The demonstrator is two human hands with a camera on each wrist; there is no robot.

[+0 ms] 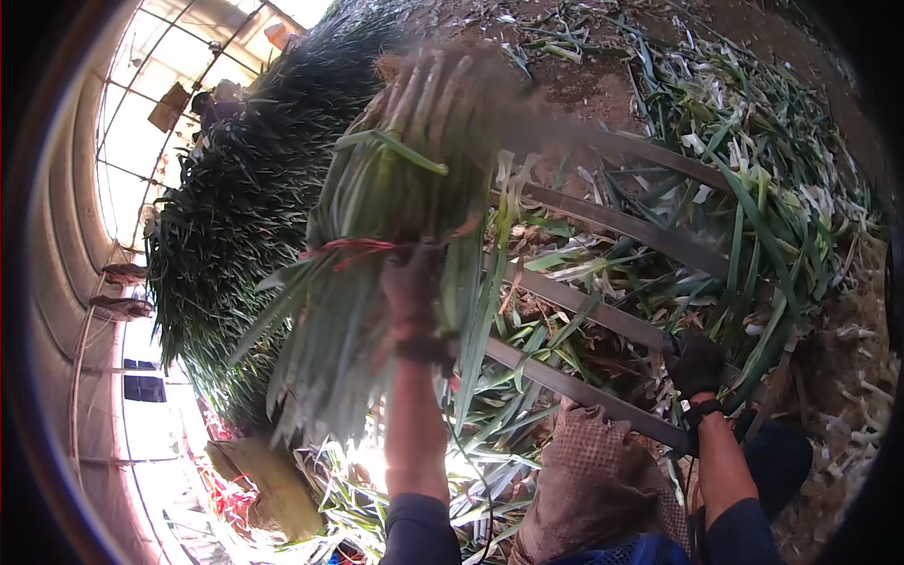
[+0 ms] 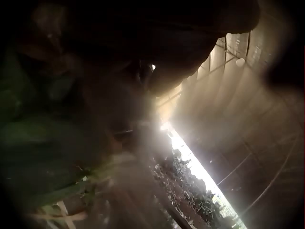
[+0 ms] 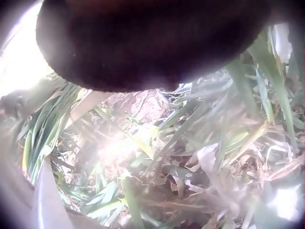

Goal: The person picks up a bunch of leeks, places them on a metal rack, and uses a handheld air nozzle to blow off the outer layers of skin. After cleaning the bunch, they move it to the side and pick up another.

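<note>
A large bundle of long green leafy stalks (image 1: 377, 202), white root ends up, is tied round with a red band (image 1: 353, 246). My gloved left hand (image 1: 412, 282) grips the bundle at the band, its fingers partly hidden by leaves; the left wrist view is dark and blurred. At the lower right, my right hand (image 1: 697, 365) in a dark glove is at the end of the metal bars (image 1: 603, 318); its fingers are too dark to read. The right wrist view shows the dark glove (image 3: 143, 47) above loose leaves (image 3: 138, 200).
A tall pile of green stalks (image 1: 245, 198) stands at the left. Cut leaves and peelings (image 1: 753, 141) cover the ground around and under the bars. Brown checked cloth (image 1: 589, 461) covers the leg at the bottom. A person (image 1: 221, 102) is partly visible behind the pile.
</note>
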